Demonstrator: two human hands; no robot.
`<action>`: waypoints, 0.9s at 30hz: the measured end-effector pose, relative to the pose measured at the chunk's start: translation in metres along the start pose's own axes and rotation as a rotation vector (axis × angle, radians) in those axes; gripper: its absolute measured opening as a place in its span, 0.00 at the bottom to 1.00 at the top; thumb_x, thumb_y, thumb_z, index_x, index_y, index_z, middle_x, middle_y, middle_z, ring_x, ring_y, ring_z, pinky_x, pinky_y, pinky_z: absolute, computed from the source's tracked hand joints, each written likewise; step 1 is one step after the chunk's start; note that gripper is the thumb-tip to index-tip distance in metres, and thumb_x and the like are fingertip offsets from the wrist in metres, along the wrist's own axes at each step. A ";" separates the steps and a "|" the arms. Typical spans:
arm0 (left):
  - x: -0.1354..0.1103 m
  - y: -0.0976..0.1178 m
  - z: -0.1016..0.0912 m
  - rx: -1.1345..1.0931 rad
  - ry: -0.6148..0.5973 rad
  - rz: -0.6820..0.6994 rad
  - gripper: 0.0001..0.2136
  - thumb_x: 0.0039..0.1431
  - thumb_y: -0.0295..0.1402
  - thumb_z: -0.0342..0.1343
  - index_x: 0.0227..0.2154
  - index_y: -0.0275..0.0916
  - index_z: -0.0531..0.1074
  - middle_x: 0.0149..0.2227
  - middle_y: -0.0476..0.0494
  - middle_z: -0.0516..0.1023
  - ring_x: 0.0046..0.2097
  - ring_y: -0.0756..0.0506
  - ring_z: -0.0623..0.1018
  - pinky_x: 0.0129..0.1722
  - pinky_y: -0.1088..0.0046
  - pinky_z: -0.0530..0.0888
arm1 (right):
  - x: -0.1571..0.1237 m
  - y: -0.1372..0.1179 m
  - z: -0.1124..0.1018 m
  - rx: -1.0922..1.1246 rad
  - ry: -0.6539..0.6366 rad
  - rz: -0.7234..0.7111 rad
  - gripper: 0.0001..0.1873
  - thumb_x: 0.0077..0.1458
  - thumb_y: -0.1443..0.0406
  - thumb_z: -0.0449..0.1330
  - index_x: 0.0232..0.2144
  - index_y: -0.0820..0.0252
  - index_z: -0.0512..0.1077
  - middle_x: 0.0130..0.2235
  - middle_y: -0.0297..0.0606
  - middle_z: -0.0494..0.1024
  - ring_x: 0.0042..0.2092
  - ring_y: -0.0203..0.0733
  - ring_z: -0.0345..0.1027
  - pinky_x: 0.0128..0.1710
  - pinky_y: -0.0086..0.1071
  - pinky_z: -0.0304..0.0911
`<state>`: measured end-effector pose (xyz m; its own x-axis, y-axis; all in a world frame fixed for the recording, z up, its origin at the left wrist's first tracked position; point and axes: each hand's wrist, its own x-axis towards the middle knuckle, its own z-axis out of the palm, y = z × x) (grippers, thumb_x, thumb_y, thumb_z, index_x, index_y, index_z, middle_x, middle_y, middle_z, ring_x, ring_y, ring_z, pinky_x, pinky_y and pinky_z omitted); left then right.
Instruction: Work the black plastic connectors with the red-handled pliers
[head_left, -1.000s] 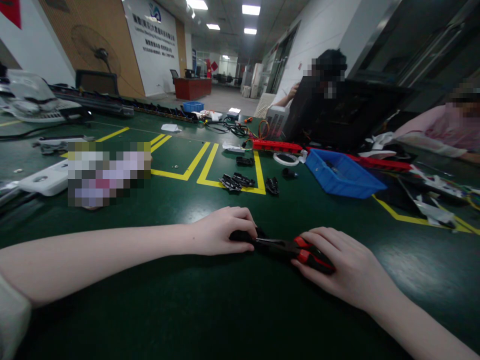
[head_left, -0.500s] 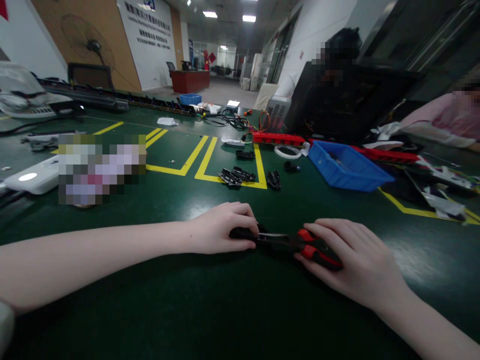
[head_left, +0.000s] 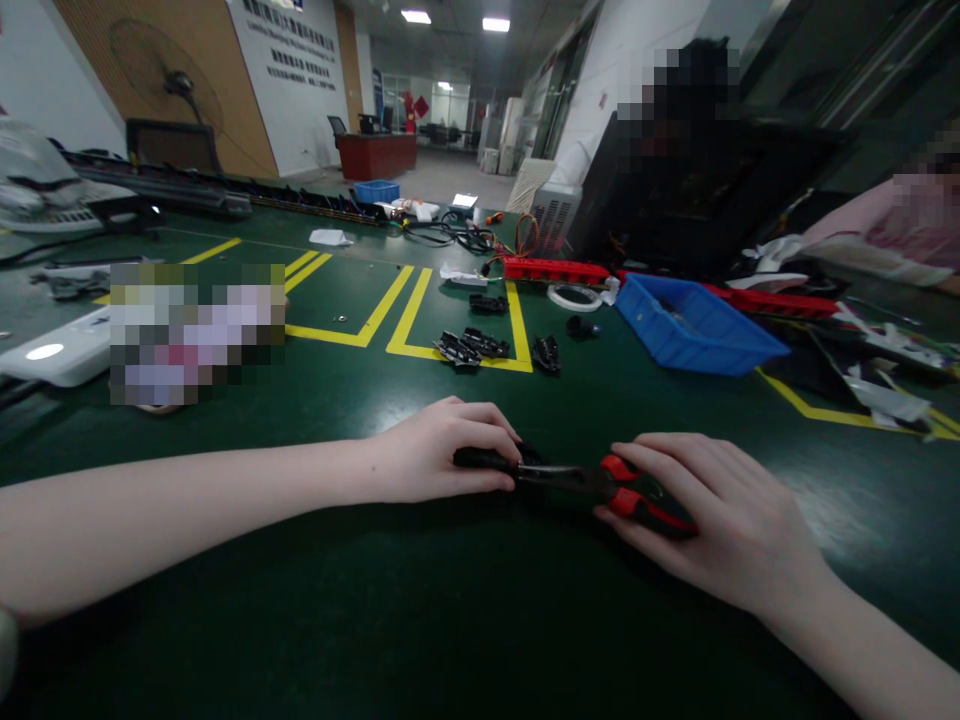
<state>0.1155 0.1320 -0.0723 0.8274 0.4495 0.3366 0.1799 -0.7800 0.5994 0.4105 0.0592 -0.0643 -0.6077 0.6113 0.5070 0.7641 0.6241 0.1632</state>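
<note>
Low over the green table, my left hand is closed around a small black part, mostly covered by the fingers. My right hand grips a pair of pliers by the red and black handles, which stand a little apart. The plier jaws point left and meet the black part beside my left fingertips; whether they bite on it I cannot tell. Beyond my hands several black plastic pieces lie around a yellow-taped outline, with another black piece just right of it.
A blue bin stands right of the black pieces, near a white tape ring and a red strip. To the left lie a white device and a blurred-out object. A person in pink is at far right.
The pliers and my right hand have shifted slightly to the right, with the handles a touch wider apart. My left hand keeps its hold on the black part. The view has tilted slightly.
</note>
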 end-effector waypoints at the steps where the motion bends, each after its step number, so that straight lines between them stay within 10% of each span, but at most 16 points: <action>1: 0.000 0.000 0.000 -0.003 -0.001 0.004 0.07 0.62 0.31 0.60 0.42 0.38 0.76 0.49 0.41 0.77 0.49 0.44 0.77 0.49 0.67 0.70 | 0.000 0.000 0.000 0.003 0.001 0.003 0.21 0.56 0.59 0.62 0.51 0.55 0.68 0.43 0.47 0.77 0.41 0.54 0.73 0.35 0.46 0.67; 27: -0.002 -0.002 0.002 -0.125 0.032 -0.004 0.06 0.60 0.28 0.61 0.40 0.37 0.77 0.51 0.38 0.75 0.50 0.43 0.77 0.50 0.65 0.75 | 0.000 -0.002 0.001 0.065 0.001 0.012 0.16 0.57 0.59 0.61 0.47 0.57 0.70 0.41 0.46 0.76 0.38 0.49 0.73 0.33 0.41 0.69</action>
<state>0.1146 0.1320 -0.0751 0.8089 0.4682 0.3557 0.1142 -0.7186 0.6860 0.4086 0.0578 -0.0652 -0.5981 0.6189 0.5092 0.7557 0.6470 0.1012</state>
